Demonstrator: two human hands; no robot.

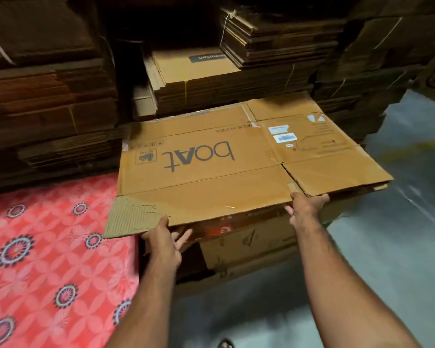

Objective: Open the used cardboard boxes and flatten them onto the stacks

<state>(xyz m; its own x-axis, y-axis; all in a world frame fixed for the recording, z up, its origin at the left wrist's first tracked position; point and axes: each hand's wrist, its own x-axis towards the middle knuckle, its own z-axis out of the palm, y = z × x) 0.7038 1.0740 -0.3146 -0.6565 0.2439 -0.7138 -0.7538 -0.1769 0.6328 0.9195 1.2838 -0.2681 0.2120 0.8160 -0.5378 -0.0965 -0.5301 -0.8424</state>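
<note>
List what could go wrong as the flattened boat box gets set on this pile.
1. The flattened boat box juts past the pile toward the hands, so it may tip or slide off once released.
2. The left hand has fingers under the edge and could get pinched.
3. The torn corner flap overhangs the pink mat and may snag.

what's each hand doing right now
Left hand: grips the near edge of the flattened brown cardboard box.
Right hand: grips the same near edge.
</note>
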